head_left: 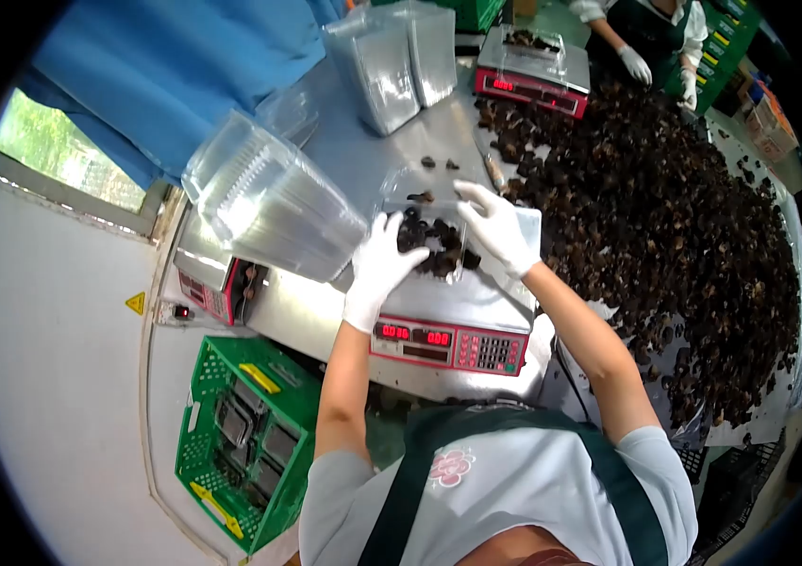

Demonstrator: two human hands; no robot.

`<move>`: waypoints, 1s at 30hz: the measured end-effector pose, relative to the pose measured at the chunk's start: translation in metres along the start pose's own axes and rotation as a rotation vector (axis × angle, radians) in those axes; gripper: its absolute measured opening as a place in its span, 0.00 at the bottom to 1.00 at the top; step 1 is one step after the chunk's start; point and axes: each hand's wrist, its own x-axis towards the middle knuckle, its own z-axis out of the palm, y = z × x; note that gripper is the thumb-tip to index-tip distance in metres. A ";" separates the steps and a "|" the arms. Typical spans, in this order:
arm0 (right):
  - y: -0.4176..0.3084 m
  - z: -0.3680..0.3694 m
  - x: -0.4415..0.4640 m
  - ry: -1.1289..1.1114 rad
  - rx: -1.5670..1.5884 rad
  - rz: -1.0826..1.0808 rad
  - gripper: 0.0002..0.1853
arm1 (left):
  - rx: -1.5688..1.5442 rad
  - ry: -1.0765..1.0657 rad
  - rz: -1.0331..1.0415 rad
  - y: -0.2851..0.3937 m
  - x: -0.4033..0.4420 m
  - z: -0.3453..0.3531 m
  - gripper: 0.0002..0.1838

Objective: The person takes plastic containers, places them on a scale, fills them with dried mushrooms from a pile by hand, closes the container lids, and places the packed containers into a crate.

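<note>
A clear plastic tray with dark, curled pieces that look like wood ear mushrooms rests on a red-framed digital scale. My left hand, in a white glove, is at the tray's left side, thumb and fingers apart, the thumb reaching over the pieces. On the opposite side my right hand, also gloved, has its fingers stretched out by the tray's far right edge. Nothing shows in its grip. The scale's red digits are lit. A few loose pieces lie on the metal table beyond the tray.
A large heap of dark mushrooms covers the table to the right. Stacked clear trays stand at the left, more trays behind. Another scale is at the back, near a co-worker's gloved hands. A green crate sits lower left.
</note>
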 end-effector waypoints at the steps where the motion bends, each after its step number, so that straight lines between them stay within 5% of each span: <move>1: 0.003 -0.007 -0.003 0.046 -0.099 -0.020 0.19 | -0.015 -0.009 0.050 -0.002 -0.001 0.002 0.43; 5: 0.005 -0.030 -0.032 -0.285 -0.523 0.210 0.16 | 0.099 0.023 0.042 0.012 -0.009 0.026 0.40; 8: 0.002 -0.020 -0.053 -0.249 -0.770 0.108 0.18 | 0.116 0.004 -0.001 0.032 -0.022 0.035 0.39; 11: 0.026 -0.019 -0.067 -0.120 -0.703 -0.034 0.15 | 0.121 0.016 -0.049 0.041 -0.030 0.049 0.39; 15: 0.026 -0.038 -0.074 -0.160 -0.641 0.053 0.10 | 0.104 0.031 -0.059 0.044 -0.040 0.053 0.38; 18: 0.025 -0.063 -0.061 0.092 -0.783 0.003 0.11 | 0.095 0.020 -0.040 0.049 -0.048 0.059 0.37; 20: 0.018 -0.064 -0.049 0.221 -0.501 0.037 0.09 | 0.100 0.005 -0.037 0.058 -0.055 0.055 0.37; 25: 0.019 -0.033 -0.051 -0.156 -0.597 -0.310 0.14 | 0.112 -0.040 -0.039 0.074 -0.058 0.062 0.36; 30: 0.015 -0.080 -0.091 0.106 -0.458 -0.037 0.16 | 0.093 0.037 -0.003 0.072 -0.071 0.052 0.36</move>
